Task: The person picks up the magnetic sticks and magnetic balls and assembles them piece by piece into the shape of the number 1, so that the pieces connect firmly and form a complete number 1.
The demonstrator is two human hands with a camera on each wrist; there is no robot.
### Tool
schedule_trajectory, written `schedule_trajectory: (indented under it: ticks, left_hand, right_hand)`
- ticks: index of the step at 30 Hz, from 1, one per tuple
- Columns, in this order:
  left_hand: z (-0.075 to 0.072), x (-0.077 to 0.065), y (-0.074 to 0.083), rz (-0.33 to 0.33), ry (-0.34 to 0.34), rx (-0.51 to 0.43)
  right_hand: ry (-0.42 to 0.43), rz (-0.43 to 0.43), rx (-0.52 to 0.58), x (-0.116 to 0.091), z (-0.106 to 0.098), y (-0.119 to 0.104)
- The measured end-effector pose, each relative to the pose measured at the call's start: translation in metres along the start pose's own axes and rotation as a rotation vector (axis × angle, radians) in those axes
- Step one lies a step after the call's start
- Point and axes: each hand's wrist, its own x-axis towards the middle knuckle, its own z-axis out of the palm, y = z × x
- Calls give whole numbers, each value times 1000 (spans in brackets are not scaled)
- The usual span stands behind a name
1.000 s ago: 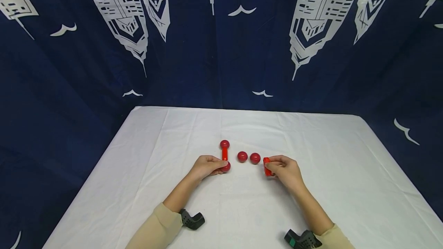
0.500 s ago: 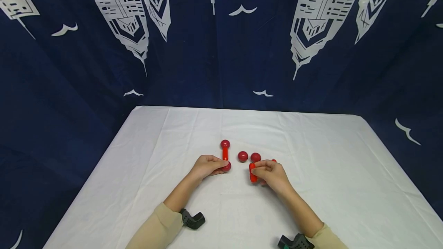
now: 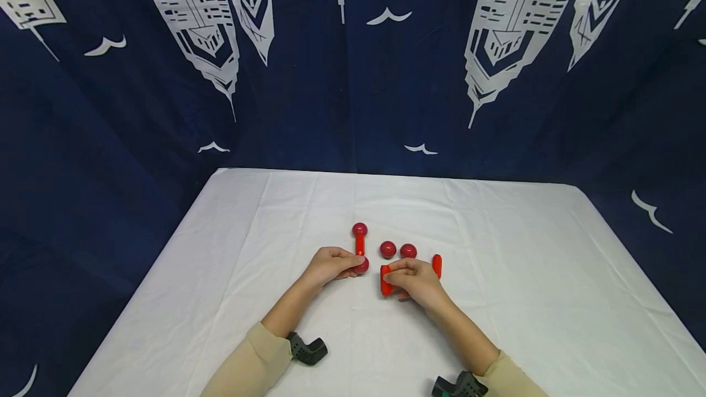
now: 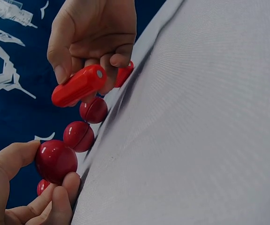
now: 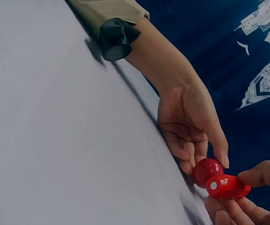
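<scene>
My left hand [image 3: 331, 265] pinches a dark red ball [image 3: 362, 266] between thumb and fingers. A bright red rod [image 3: 360, 245] runs from that ball to a second red ball [image 3: 360, 228] farther back, all in one line. Just to the right, my right hand [image 3: 417, 282] pinches another bright red rod [image 3: 385, 280], apart from the left hand's ball. In the left wrist view this held rod [image 4: 78, 86] shows a grey disc on its end. The right wrist view has the left hand's ball [image 5: 207, 169] partly behind the held rod [image 5: 229, 186].
Two loose red balls [image 3: 388, 250] [image 3: 408, 251] lie behind the right hand. Another red rod [image 3: 437, 265] lies right of them, partly hidden by that hand. A white cloth covers the table [image 3: 276, 207]; a dark blue patterned curtain [image 3: 353, 109] hangs behind.
The right hand has carried its rod leftward and slightly nearer, towards the left hand's ball, uncovering another rod on the right. The left hand has stayed in place.
</scene>
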Motion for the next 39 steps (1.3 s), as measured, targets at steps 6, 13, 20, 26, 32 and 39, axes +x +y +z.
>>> schedule_trajectory:
  ticks: [6, 13, 20, 26, 32, 39]
  left_hand:
    - [0, -2, 0, 9, -10, -26]
    - [0, -2, 1, 24, -17, -40]
    - [0, -2, 0, 29, -22, -58]
    - [-1, -1, 0, 31, -14, -51]
    - [0, -2, -1, 24, -8, -55]
    - [1, -1, -1, 21, 6, -67]
  right_hand:
    - [-76, -20, 34, 2, 9, 2]
    - [-141, -17, 62, 3, 17, 3]
    - [-178, 28, 95, 5, 26, 2]
    - [-179, 45, 131, 6, 33, 1]
    - [-154, 77, 180, 8, 38, 1]
    - [-146, 90, 188, 11, 39, 3]
